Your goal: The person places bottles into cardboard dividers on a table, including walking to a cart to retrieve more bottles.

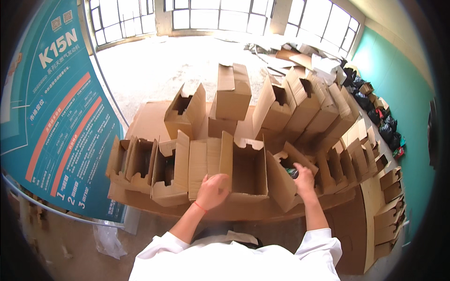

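Grasps with the right hand [305, 179] a dark item [291, 173], reaching in over the right side of a leaning box [280, 187]. Holds it at the box's open mouth, under the thumb and fingertips, and so to the left of the palm rather than deep within it (too small and too covered to tell its full shape).

Curls the left hand [213, 191] at the front of a closed box [199, 168], near the lower end of an upright flap [226, 157], well apart from the item. Cannot tell whether to call that grip a pinch on cardboard or a light rest against it. Wears a red cord [200, 206] on the left wrist and rolled white sleeves [318, 243].

Has an open box [249, 175] between the two hands, with more boxes [164, 180] in line to the left and others [335, 171] to the right. Faces taller boxes [281, 105] farther back, including a box [233, 93] stacked on another. Works over a brown table [234, 210], with a blue-green banner [65, 107] to the left, black bags [363, 100] along a green wall [412, 126] to the right, and windows [220, 18] ahead.
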A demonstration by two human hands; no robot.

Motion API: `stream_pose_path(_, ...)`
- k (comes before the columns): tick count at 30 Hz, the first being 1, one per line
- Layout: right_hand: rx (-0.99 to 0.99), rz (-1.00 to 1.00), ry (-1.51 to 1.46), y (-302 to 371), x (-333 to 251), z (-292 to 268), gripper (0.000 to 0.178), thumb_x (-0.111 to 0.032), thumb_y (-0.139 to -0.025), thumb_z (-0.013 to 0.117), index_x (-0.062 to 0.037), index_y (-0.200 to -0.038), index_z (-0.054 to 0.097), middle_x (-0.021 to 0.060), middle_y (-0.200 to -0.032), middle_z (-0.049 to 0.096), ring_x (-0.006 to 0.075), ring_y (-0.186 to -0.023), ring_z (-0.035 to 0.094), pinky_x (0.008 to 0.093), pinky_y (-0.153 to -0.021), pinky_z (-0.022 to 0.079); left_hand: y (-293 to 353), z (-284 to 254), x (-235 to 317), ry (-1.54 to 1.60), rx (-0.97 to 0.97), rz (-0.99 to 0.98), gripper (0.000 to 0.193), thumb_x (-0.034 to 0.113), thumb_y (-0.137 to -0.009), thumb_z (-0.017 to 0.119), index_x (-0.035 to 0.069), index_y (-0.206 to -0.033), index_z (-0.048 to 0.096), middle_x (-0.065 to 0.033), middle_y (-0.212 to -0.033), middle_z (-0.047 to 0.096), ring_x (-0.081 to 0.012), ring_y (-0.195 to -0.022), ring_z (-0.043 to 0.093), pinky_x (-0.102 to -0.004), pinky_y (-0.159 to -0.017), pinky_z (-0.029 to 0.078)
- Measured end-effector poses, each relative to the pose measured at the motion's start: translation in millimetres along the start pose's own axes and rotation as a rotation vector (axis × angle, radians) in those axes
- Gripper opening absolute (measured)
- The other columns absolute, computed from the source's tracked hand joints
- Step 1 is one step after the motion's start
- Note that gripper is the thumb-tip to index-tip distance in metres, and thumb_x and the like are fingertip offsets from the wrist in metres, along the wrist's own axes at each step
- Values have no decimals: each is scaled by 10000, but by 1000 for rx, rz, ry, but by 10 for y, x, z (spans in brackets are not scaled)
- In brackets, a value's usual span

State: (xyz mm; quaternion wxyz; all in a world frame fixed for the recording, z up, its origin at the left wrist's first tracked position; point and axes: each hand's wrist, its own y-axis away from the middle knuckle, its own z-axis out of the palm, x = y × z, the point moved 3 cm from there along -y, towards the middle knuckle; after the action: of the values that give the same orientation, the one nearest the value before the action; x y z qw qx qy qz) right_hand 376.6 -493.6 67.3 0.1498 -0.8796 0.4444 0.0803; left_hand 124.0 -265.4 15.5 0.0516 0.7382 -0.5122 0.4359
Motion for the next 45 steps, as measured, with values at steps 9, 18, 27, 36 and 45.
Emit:
stream_pose_path(9, 124, 5, -175, 239, -247, -922, 572, -256, -654, 813, -23, -1122, 582, 183, -1050, 628, 340, -1013, 567, 421, -891, 464, -39, -46, 55, 21, -24, -20, 333, 146, -799, 650, 123, -1121, 566, -66, -1066, 650, -263, -1029, 606, -552, -1045, 309)
stream_pose_path(18, 633, -38, -208, 484, -461, -1294, 503, -162, -693, 734, -62, -1141, 530, 115, -1036, 561, 301, -980, 538, 431, -873, 447, -62, -56, 95, 19, -38, -52, 319, 145, -801, 654, 125, -1109, 575, -55, -1054, 656, -254, -1013, 616, -531, -1019, 329)
stream_pose_path(27, 278, -392, -368, 278, -1307, -639, 519, -236, -670, 769, -74, -1105, 537, 122, -1047, 569, 315, -1005, 516, 427, -831, 463, -51, -55, 31, 4, -24, -37, 323, 130, -787, 664, 117, -1098, 577, -69, -1030, 659, -249, -1009, 619, -487, -980, 360)
stream_pose_path(36, 32, -648, 250, -235, -1708, 690, 501, -181, -658, 788, -30, -1044, 507, 123, -986, 545, 265, -971, 541, 348, -756, 551, -63, -45, 69, 15, -43, -48, 330, 143, -794, 649, 134, -1115, 573, -65, -1030, 659, -260, -1000, 612, -492, -986, 357)
stream_pose_path(45, -896, -549, 381, -87, -1385, 1305, 482, -161, -702, 765, -46, -1133, 585, 202, -1130, 583, 314, -1039, 605, 378, -813, 552, -70, -45, 71, -11, 8, 15, 280, 134, -790, 650, 127, -1064, 595, -52, -1011, 661, -245, -970, 622, -463, -954, 380)
